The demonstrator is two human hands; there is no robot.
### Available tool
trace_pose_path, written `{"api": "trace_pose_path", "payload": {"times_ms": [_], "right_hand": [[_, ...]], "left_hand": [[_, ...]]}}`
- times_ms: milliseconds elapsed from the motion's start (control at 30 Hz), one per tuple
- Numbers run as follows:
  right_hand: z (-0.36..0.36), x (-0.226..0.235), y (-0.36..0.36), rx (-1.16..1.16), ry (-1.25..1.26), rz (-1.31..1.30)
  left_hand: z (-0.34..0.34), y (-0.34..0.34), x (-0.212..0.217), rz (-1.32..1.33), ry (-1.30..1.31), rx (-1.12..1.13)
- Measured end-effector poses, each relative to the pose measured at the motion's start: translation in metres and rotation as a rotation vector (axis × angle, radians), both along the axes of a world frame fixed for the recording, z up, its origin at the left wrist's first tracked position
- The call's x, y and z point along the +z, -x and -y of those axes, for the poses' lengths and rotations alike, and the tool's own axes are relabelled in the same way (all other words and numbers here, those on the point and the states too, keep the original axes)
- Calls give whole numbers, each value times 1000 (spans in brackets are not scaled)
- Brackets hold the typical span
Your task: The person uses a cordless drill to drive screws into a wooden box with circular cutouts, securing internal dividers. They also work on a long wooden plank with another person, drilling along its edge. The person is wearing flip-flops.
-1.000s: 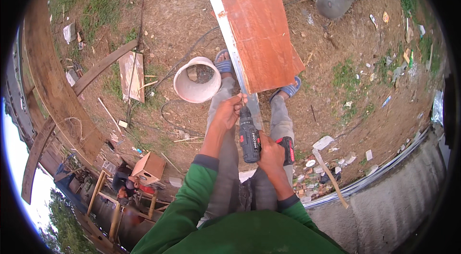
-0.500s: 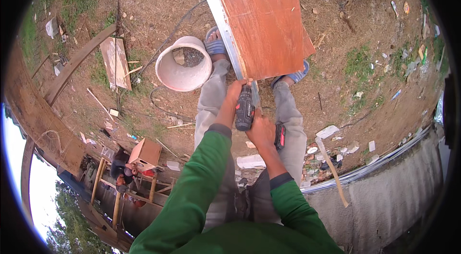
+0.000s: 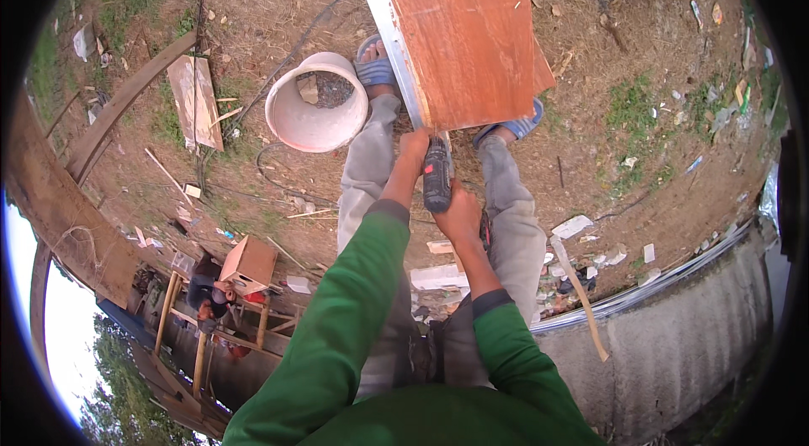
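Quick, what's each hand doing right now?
Left hand: beside the front of the black-and-red plastic cordless drill; whether it's open or holding something cannot be told.
Right hand: closed, holding that drill.

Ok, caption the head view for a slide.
Right hand grips a black drill, left hand at its front, beside a reddish board.

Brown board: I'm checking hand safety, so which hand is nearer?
Left. The left hand is at the near end of the brown board; the right hand is farther back, holding the drill.

It's an outdoor worksite; dirt (image 3: 581, 138) and drill (image 3: 436, 181) show it.
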State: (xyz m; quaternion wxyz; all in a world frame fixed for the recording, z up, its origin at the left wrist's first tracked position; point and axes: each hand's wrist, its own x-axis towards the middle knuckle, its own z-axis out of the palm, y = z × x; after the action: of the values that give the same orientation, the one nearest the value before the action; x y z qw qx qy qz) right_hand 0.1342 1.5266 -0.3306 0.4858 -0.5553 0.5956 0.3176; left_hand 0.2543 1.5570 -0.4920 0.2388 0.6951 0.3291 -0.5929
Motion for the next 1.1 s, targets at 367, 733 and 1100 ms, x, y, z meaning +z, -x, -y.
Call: {"api": "trace_pose_path", "payload": {"times_ms": [367, 733, 1100], "right_hand": [[3, -22, 18, 73, -105, -13], [12, -25, 7, 48, -14, 26], [17, -29, -2, 45, -58, 5]], "left_hand": [[9, 26, 172, 403, 278, -775], [4, 18, 152, 369, 357, -841], [2, 10, 142, 368, 378, -793]]}}
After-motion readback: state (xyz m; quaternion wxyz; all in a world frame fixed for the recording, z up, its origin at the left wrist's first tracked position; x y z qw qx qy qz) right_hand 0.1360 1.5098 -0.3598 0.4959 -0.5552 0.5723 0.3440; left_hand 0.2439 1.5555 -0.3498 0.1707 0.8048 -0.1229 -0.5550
